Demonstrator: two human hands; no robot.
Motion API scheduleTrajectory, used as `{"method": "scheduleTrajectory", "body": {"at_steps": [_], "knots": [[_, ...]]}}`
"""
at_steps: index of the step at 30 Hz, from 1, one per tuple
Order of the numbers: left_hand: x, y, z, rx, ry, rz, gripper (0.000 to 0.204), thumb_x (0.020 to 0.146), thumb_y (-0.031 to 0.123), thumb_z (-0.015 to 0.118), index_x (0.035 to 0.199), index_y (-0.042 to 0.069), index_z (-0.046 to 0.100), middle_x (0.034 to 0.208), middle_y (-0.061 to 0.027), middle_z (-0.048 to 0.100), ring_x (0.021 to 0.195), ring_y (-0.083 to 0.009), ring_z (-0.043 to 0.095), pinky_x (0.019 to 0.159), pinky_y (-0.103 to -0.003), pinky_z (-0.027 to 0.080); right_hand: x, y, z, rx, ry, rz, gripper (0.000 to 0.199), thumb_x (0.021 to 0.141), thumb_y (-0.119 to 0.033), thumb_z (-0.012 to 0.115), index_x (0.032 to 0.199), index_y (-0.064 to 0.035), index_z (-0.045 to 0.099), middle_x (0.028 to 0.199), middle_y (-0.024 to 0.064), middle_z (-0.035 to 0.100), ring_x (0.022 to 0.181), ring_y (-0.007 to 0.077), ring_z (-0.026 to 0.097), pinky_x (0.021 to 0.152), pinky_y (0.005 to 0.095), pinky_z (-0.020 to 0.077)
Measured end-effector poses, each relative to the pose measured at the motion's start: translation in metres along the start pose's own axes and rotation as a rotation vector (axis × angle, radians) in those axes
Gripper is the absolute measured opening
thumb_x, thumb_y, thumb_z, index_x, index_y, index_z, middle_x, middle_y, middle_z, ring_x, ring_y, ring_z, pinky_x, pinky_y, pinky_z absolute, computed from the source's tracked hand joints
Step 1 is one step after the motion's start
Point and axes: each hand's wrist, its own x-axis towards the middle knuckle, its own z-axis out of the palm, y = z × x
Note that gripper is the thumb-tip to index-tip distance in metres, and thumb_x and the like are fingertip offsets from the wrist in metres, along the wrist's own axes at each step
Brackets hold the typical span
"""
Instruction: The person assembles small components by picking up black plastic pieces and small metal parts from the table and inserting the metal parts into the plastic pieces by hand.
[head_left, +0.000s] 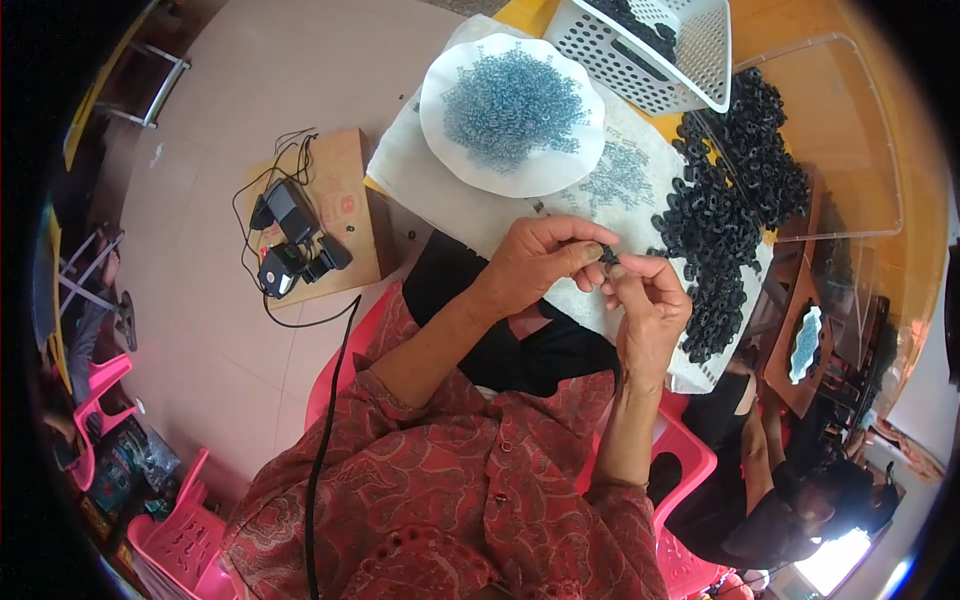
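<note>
My left hand point(535, 265) and my right hand point(652, 310) meet above the near edge of a cloth-covered table. Between their fingertips is a small black part point(609, 257), pinched from both sides; its exact shape is partly hidden by the fingers. Beyond my hands a white wavy-rimmed plate point(450, 165) bears a heap of tiny bluish, shiny pieces point(515, 105). More of these lie loose on the pale cloth point(470, 215) beside the plate. Right of my right hand spreads a large pile of small black plastic parts point(715, 225).
A white perforated basket point(625, 75) with black parts stands at the back. A clear plastic sheet point(850, 130) covers the yellow tabletop at right. On the floor at left, a cardboard box point(345, 190) carries black cabled devices point(290, 215). Another person point(740, 500) sits at lower right.
</note>
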Motion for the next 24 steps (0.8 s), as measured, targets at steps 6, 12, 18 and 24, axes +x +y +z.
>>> {"method": "scheduleTrajectory", "body": {"at_steps": [6, 12, 18, 24], "knots": [[-0.001, 0.000, 0.003, 0.004, 0.009, 0.017, 0.020, 0.091, 0.000, 0.054, 0.108, -0.002, 0.064, 0.081, -0.0054, 0.063, 0.071, -0.0101, 0.059, 0.064, -0.025, 0.051, -0.002, -0.001, 0.005, -0.098, 0.068, -0.007, 0.007, 0.082, 0.003, 0.062, 0.087, -0.0021, 0.064, 0.071, -0.0012, 0.059, 0.060, 0.0032, 0.049, 0.054, 0.0177, 0.0393], [-0.002, -0.001, 0.004, 0.057, 0.035, 0.065, 0.018, 0.091, 0.000, 0.055, 0.106, -0.002, 0.064, 0.081, -0.0051, 0.063, 0.070, -0.0097, 0.059, 0.064, -0.025, 0.051, -0.002, 0.002, 0.010, -0.149, 0.116, -0.050, 0.008, 0.080, 0.005, 0.063, 0.084, -0.0028, 0.062, 0.071, -0.0042, 0.057, 0.060, 0.0003, 0.044, 0.054, 0.0162, 0.0329], [-0.002, -0.003, 0.006, 0.114, 0.056, 0.088, 0.017, 0.091, 0.001, 0.056, 0.105, -0.003, 0.064, 0.081, -0.0050, 0.063, 0.070, -0.0094, 0.059, 0.063, -0.025, 0.051, 0.000, 0.009, 0.008, -0.169, 0.118, -0.071, 0.010, 0.079, 0.006, 0.062, 0.084, -0.0033, 0.062, 0.070, -0.0043, 0.057, 0.060, 0.0002, 0.044, 0.054, 0.0165, 0.0337], [-0.002, -0.003, 0.005, 0.149, 0.054, 0.115, 0.017, 0.091, 0.000, 0.055, 0.104, -0.003, 0.064, 0.080, -0.0057, 0.063, 0.068, -0.0099, 0.059, 0.063, -0.025, 0.051, 0.000, 0.009, 0.009, -0.121, 0.092, -0.116, 0.009, 0.080, 0.005, 0.063, 0.086, -0.0028, 0.063, 0.071, -0.0031, 0.058, 0.060, 0.0014, 0.047, 0.054, 0.0169, 0.0356]]}}
